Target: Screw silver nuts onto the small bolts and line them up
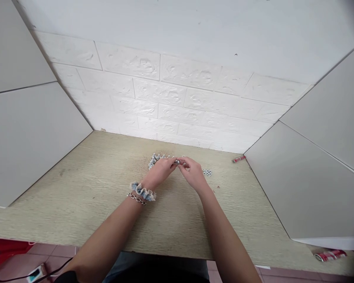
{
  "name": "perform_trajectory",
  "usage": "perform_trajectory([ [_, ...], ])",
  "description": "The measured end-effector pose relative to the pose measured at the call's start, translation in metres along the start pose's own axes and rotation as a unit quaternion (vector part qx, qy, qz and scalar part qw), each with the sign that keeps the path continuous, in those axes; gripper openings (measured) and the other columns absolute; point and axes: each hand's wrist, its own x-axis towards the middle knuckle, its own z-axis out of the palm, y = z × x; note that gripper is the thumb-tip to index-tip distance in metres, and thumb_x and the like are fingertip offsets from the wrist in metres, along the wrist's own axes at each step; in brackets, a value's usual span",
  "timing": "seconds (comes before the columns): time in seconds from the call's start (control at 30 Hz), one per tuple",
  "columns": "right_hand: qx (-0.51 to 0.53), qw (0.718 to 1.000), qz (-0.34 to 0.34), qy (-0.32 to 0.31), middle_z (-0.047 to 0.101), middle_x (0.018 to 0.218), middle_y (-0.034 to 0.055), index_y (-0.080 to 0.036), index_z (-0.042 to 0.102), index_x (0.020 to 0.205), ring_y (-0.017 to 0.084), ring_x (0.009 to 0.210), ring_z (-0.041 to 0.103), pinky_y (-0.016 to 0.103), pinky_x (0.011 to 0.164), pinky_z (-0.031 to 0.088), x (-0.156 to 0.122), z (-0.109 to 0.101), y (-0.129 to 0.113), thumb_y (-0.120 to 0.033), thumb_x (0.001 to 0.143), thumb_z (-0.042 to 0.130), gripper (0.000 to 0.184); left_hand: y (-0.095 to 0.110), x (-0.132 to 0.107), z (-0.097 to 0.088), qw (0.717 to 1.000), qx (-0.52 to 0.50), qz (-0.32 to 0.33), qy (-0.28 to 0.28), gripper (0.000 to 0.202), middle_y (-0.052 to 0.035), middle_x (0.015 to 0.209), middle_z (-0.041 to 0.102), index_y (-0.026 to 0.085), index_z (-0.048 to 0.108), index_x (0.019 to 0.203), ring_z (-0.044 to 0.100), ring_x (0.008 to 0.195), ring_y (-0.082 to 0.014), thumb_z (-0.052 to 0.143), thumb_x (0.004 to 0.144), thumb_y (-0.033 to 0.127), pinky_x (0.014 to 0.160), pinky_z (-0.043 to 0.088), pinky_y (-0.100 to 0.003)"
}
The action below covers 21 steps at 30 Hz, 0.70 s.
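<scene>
My left hand (159, 173) and my right hand (193, 175) meet above the far part of the table, their fingertips pinching a small metal bolt (177, 162) between them. Just behind and left of my left hand lies a row of silver bolts (156, 160), partly hidden by my fingers. A small cluster of metal nuts (207, 172) sits just right of my right hand. A fabric scrunchie (142, 191) and a chain bracelet (136, 199) circle my left wrist.
The wood-grain table (91, 188) ends at a white brick-pattern wall (165, 90), with grey side panels (306, 177) to the right and others (23, 137) to the left. A small red object (238, 158) lies near the far right corner. A crushed red can (329, 255) sits at the bottom right.
</scene>
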Motion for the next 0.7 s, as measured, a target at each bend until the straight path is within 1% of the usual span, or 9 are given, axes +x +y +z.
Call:
perform_trajectory([
  [0.07, -0.061, 0.997, 0.047, -0.003, 0.061, 0.068, 0.0023, -0.021, 0.061, 0.073, 0.015, 0.064, 0.055, 0.026, 0.058, 0.038, -0.0013, -0.0007, 0.0015, -0.041, 0.08, 0.042, 0.029, -0.0002, -0.0003, 0.0031, 1.0, 0.005, 0.0, -0.003, 0.024, -0.0038, 0.082, 0.064, 0.018, 0.056, 0.102, 0.057, 0.071, -0.0145, 0.038, 0.086, 0.023, 0.064, 0.04, -0.024],
  [0.17, -0.135, 0.98, 0.141, 0.026, 0.049, 0.045, 0.0027, -0.02, 0.047, 0.043, 0.015, 0.048, 0.048, 0.026, 0.05, 0.032, -0.0033, -0.0031, 0.0032, -0.05, 0.084, 0.029, 0.054, -0.0017, 0.0001, 0.0064, 1.0, 0.013, -0.003, -0.001, 0.027, -0.0047, 0.083, 0.064, 0.017, 0.055, 0.106, 0.057, 0.072, -0.0151, 0.039, 0.086, 0.024, 0.064, 0.04, -0.024],
  [0.23, -0.117, 0.981, 0.148, 0.045, 0.046, 0.043, 0.0013, -0.019, 0.046, 0.044, 0.014, 0.045, 0.045, 0.026, 0.048, 0.031, -0.0033, -0.0044, 0.0029, -0.051, 0.084, 0.028, 0.054, -0.0025, 0.0008, 0.0061, 1.0, 0.017, -0.005, 0.001, 0.027, -0.0048, 0.084, 0.064, 0.017, 0.054, 0.107, 0.057, 0.073, -0.0155, 0.04, 0.086, 0.025, 0.064, 0.04, -0.024],
  [0.3, -0.066, 0.99, 0.111, 0.052, 0.049, 0.047, -0.0009, -0.02, 0.054, 0.058, 0.013, 0.047, 0.046, 0.024, 0.049, 0.033, -0.0021, -0.0047, 0.0015, -0.049, 0.082, 0.035, 0.042, -0.0022, 0.0013, 0.0037, 1.0, 0.017, -0.002, 0.001, 0.025, -0.0047, 0.084, 0.064, 0.017, 0.055, 0.104, 0.057, 0.074, -0.0156, 0.04, 0.086, 0.024, 0.064, 0.04, -0.024],
  [0.37, -0.013, 0.997, 0.063, 0.047, 0.056, 0.059, -0.0022, -0.021, 0.058, 0.08, 0.012, 0.053, 0.049, 0.023, 0.052, 0.036, -0.0006, -0.0038, -0.0004, -0.043, 0.077, 0.045, 0.026, -0.0008, 0.0012, 0.0006, 1.0, 0.013, 0.003, -0.001, 0.024, -0.0038, 0.082, 0.064, 0.018, 0.055, 0.103, 0.057, 0.072, -0.015, 0.039, 0.086, 0.023, 0.065, 0.04, -0.024],
  [0.47, 0.028, 0.999, 0.007, 0.014, 0.062, 0.08, -0.0004, -0.023, 0.056, 0.097, 0.011, 0.066, 0.055, 0.023, 0.061, 0.041, 0.0001, -0.0019, -0.0015, -0.034, 0.075, 0.049, 0.025, 0.0016, 0.0003, -0.0017, 1.0, 0.006, 0.005, 0.003, 0.024, -0.0032, 0.082, 0.064, 0.019, 0.055, 0.104, 0.057, 0.071, -0.0145, 0.039, 0.086, 0.023, 0.066, 0.04, -0.024],
  [0.53, 0.004, 1.0, 0.009, -0.003, 0.063, 0.077, 0.0014, -0.022, 0.059, 0.087, 0.013, 0.067, 0.056, 0.024, 0.061, 0.04, -0.0012, -0.0012, -0.0002, -0.036, 0.079, 0.044, 0.022, 0.002, -0.0004, -0.0011, 1.0, 0.009, 0.007, 0.005, 0.023, -0.0037, 0.082, 0.063, 0.019, 0.055, 0.103, 0.057, 0.071, -0.015, 0.039, 0.086, 0.023, 0.066, 0.04, -0.025],
  [0.63, -0.077, 0.993, 0.084, 0.015, 0.055, 0.051, 0.0032, -0.019, 0.053, 0.053, 0.014, 0.051, 0.05, 0.026, 0.053, 0.036, -0.0039, -0.0019, 0.003, -0.046, 0.084, 0.03, 0.048, 0.0003, -0.0003, 0.0005, 1.0, 0.019, 0.012, 0.008, 0.024, -0.0049, 0.082, 0.063, 0.018, 0.054, 0.104, 0.057, 0.074, -0.0161, 0.039, 0.086, 0.023, 0.067, 0.041, -0.026],
  [0.7, -0.085, 0.99, 0.11, 0.033, 0.05, 0.044, 0.0024, -0.019, 0.048, 0.047, 0.013, 0.046, 0.047, 0.026, 0.05, 0.034, -0.0047, -0.0028, 0.0034, -0.049, 0.085, 0.026, 0.053, -0.0015, 0.0003, 0.0006, 1.0, 0.02, 0.013, 0.011, 0.025, -0.0051, 0.083, 0.063, 0.018, 0.053, 0.105, 0.057, 0.075, -0.0163, 0.039, 0.086, 0.024, 0.068, 0.041, -0.026],
])
